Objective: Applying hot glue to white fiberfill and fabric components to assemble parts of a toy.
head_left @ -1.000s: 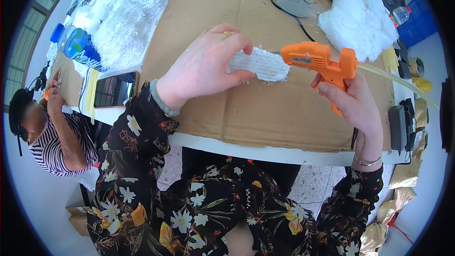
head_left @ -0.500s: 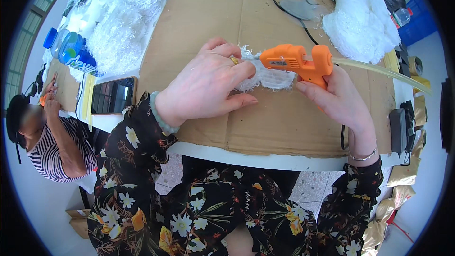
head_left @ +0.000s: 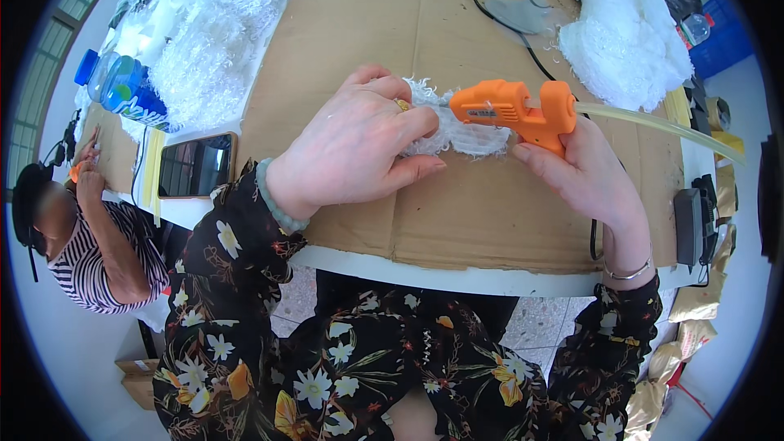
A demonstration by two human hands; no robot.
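Hands are held apart: the right hand [head_left: 594, 170] is wrapped round an orange plastic glue gun [head_left: 516, 108]; the left hand [head_left: 351, 137] is curled over the left end of a white, shaggy-edged fabric piece [head_left: 480, 140]. Whether the fabric is pinched cannot be told, fingertips being hidden. The piece is laid on brown creased cardboard [head_left: 457, 220].

Versus one second ago, the gun has been brought leftward, nozzle now at the piece; work is judged to be centred there. Contact is partly obscured by the left fingers.

Left of the piece, a black-screened phone [head_left: 196, 166] is seen; farther left, a blue-capped clear bottle [head_left: 122, 82]. Beyond the piece, rightward: a flat grey sheet [head_left: 518, 15], then a white fluffy heap [head_left: 622, 41].
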